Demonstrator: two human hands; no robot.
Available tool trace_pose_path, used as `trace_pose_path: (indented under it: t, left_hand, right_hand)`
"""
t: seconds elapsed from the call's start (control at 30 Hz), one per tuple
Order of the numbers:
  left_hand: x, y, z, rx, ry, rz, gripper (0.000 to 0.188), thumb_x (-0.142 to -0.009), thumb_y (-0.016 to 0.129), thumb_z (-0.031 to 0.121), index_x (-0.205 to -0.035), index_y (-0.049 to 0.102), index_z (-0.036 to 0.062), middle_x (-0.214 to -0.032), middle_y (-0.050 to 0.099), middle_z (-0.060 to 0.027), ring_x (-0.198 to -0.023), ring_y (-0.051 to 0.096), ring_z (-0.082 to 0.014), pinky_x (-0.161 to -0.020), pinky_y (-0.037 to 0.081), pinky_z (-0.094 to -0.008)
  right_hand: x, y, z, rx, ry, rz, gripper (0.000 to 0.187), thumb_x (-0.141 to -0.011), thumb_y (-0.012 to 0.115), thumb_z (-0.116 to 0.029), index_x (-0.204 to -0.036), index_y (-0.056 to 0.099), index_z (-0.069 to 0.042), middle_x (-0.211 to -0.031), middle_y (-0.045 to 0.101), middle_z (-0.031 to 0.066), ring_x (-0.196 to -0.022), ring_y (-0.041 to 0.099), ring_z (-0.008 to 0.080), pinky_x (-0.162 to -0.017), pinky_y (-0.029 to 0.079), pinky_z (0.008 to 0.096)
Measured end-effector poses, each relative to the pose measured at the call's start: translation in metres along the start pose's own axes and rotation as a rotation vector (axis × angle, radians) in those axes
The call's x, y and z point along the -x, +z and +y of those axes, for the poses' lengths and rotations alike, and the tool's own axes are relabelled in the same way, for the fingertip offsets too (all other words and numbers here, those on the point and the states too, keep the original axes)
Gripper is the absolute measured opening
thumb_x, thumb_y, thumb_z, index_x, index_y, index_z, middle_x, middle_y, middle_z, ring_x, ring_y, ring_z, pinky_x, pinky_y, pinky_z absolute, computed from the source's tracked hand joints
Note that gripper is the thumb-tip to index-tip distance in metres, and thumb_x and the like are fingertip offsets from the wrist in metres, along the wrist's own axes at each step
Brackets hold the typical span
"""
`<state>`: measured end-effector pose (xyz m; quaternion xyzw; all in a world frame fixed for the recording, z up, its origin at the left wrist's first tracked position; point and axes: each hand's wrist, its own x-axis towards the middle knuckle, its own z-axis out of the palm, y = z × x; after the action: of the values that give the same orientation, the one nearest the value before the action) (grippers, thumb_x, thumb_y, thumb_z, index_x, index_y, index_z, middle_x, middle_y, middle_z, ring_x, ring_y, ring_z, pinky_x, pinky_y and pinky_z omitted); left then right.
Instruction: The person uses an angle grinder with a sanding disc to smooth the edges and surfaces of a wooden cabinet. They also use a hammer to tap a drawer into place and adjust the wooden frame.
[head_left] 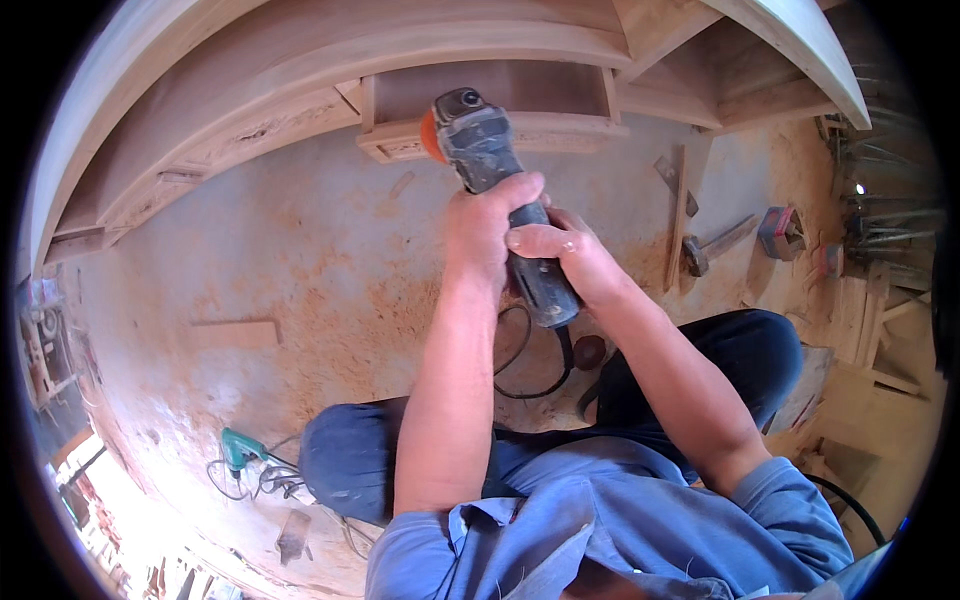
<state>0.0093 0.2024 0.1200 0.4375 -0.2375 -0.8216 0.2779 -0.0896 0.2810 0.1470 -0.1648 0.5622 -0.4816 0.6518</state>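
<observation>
Both my hands grip a dark angle grinder (pixel 480 140), held up in front of me with its head pointing away. An orange disc (pixel 431 136) shows at the left side of the head. My left hand (pixel 485 220) is wrapped round the body just behind the head. Lower down, my right hand (pixel 568 250) closes round the rear of the body, thumb across the top. A black power cord (pixel 567 350) runs from the tool's end and loops on the floor. Beyond the grinder is a pale wooden drawer (pixel 490 135), pulled out of the furniture; I cannot tell whether the disc touches wood.
Curved wooden furniture (pixel 330 60) arches across the far side. On the dusty floor, a green drill (pixel 240 448) with its cord lies left of my knee, and a flat board (pixel 236 334) farther up. To the right are a hammer (pixel 695 256), wood strips (pixel 679 215) and a small box (pixel 780 234).
</observation>
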Motion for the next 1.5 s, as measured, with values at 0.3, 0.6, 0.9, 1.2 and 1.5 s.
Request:
trace_pose_path:
  t: [0.3, 0.6, 0.9, 1.2, 1.5]
  left_hand:
    - [0.0, 0.062, -0.033, -0.053, -0.09, -0.115, 0.022, -0.076, 0.076, 0.016, -0.084, 0.066, -0.0017, -0.076, 0.066, -0.0094, -0.064, 0.063, -0.0182, -0.062, 0.052, -0.0339]
    - [-0.026, 0.118, -0.082, -0.117, -0.214, -0.312, 0.028, -0.077, 0.079, 0.018, -0.092, 0.065, -0.0011, -0.079, 0.068, -0.0111, -0.066, 0.067, -0.0217, -0.063, 0.057, -0.0366]
    - [-0.006, 0.131, -0.123, 0.163, -0.354, -0.694, 0.062, -0.1, 0.051, 0.058, -0.112, 0.063, -0.0009, -0.096, 0.071, -0.0179, -0.078, 0.072, -0.0241, -0.07, 0.06, -0.0358]
    - [0.01, 0.071, -0.155, 0.131, -0.545, -0.629, 0.054, -0.096, 0.064, 0.043, -0.118, 0.063, -0.0055, -0.104, 0.072, -0.0207, -0.089, 0.072, -0.0287, -0.081, 0.06, -0.0385]
    - [0.013, -0.007, -0.151, 0.117, -0.158, -0.254, 0.03, -0.079, 0.075, 0.015, -0.098, 0.064, -0.005, -0.089, 0.071, -0.0178, -0.076, 0.07, -0.0283, -0.069, 0.06, -0.0416]
  right_hand:
    - [0.04, -0.056, -0.003, -0.068, -0.024, 0.137, 0.052, -0.083, 0.069, -0.027, -0.121, 0.054, 0.004, -0.099, 0.064, 0.0159, -0.078, 0.068, 0.0243, -0.069, 0.058, 0.0369]
    - [0.071, -0.105, 0.0, -0.157, -0.098, 0.391, 0.038, -0.085, 0.067, -0.027, -0.11, 0.061, 0.001, -0.09, 0.066, 0.0118, -0.071, 0.067, 0.0214, -0.065, 0.057, 0.0333]
    - [0.113, -0.133, 0.036, -0.209, -0.276, 0.431, 0.051, -0.082, 0.063, -0.038, -0.11, 0.059, 0.003, -0.087, 0.065, 0.0141, -0.065, 0.066, 0.0235, -0.059, 0.056, 0.0347]
    - [0.124, -0.12, 0.078, -0.488, -0.177, 0.232, 0.057, -0.079, 0.062, -0.042, -0.108, 0.058, 0.007, -0.08, 0.065, 0.0198, -0.059, 0.067, 0.0299, -0.056, 0.059, 0.04]
    - [0.061, -0.139, 0.054, 0.316, 0.215, 0.186, 0.044, -0.097, 0.064, -0.042, -0.093, 0.074, 0.001, -0.079, 0.073, 0.0152, -0.068, 0.071, 0.0264, -0.062, 0.057, 0.034]
